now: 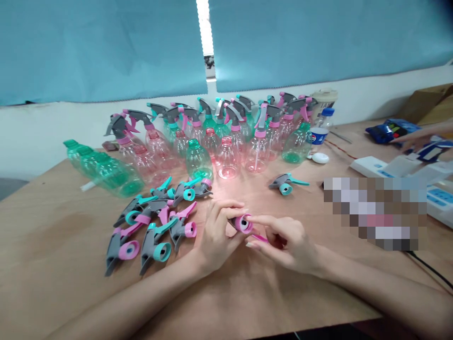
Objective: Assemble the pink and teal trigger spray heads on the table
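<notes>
Left hand [220,232]: gripping a pink spray head [243,224]
Right hand [287,240]: half-curled, forefinger at its rim; trigger [261,238] grip unclear
Bottles [197,159]: twelve o'clock
Loose spray heads [149,240]: nine o'clock

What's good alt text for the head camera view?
The left hand holds a pink-collared spray head, which the right hand touches. Loose spray heads lie on a table; behind are pink and green bottles, many with spray heads attached.

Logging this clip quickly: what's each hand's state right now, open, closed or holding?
Left hand: closed, holding a pink-collared spray head.
Right hand: index fingertip at that pink-collared spray head; whether it grips cannot be told.
</notes>
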`<state>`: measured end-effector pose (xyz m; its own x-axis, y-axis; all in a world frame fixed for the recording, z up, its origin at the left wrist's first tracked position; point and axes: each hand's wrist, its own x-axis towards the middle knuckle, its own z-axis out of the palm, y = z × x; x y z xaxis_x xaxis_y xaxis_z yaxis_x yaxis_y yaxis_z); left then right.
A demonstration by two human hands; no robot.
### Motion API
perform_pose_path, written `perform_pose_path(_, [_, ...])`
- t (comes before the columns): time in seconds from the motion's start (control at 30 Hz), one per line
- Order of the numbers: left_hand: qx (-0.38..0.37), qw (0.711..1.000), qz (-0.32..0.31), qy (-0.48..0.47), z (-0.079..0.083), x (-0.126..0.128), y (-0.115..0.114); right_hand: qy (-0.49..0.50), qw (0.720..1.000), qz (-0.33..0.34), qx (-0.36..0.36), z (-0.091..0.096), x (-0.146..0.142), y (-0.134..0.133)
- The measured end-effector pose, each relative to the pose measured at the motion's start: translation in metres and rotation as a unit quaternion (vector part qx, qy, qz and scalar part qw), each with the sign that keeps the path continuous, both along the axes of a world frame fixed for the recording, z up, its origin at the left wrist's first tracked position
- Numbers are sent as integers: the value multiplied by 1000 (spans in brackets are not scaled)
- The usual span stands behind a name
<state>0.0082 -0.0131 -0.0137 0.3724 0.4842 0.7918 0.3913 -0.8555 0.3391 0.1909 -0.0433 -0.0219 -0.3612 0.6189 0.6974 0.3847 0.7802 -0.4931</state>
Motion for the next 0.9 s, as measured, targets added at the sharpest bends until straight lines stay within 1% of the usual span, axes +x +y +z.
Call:
perform_pose_path(0.17, [-2, 1000, 6, 8, 1, 0, -1, 15, 999, 17, -27, 2, 0, 0])
perform_pose_path(0.4, [-11, 999, 12, 29, 2, -1, -1, 29, 999, 18, -41, 2, -2, 1])
perform_pose_path(0.7, [-4, 999, 13, 45, 2, -1, -1, 45, 994, 38, -91, 6, -2, 1])
perform_pose_path(0.83, [6, 998, 2, 57, 4, 0, -2, 59, 991, 52, -105, 7, -2, 2])
perform_pose_path(0.9, [10, 998, -7, 57, 5, 0, -2, 58, 992, 56, -99, 6, -2, 4])
